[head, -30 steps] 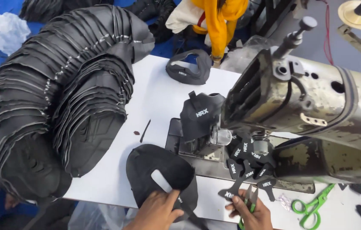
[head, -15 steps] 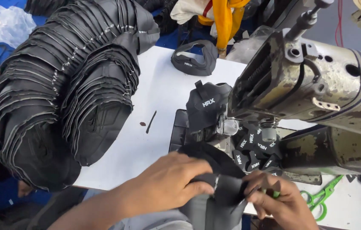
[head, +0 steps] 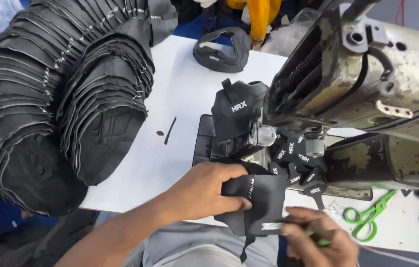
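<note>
My left hand (head: 208, 190) grips a black fabric shoe-upper piece (head: 264, 200) at the table's front edge, just in front of the sewing machine's needle area (head: 264, 136). My right hand (head: 321, 240) is blurred at the bottom right, pinching the lower edge of the same piece with a green-handled tool in its fingers. Several small black tabs with white print (head: 296, 160) lie on the machine bed beside the piece. A sewn black upper (head: 236, 111) sits behind the needle.
A worn metal sewing machine (head: 368, 74) fills the right. Large stacks of black cut pieces (head: 61, 104) cover the left of the white table (head: 180, 89). Green scissors (head: 368, 217) lie at right; another black upper (head: 222, 49) lies at the back.
My left hand has brought the black piece up from the front edge toward the needle and folded it. My right hand moved in under it. The camera has leaned closer.
</note>
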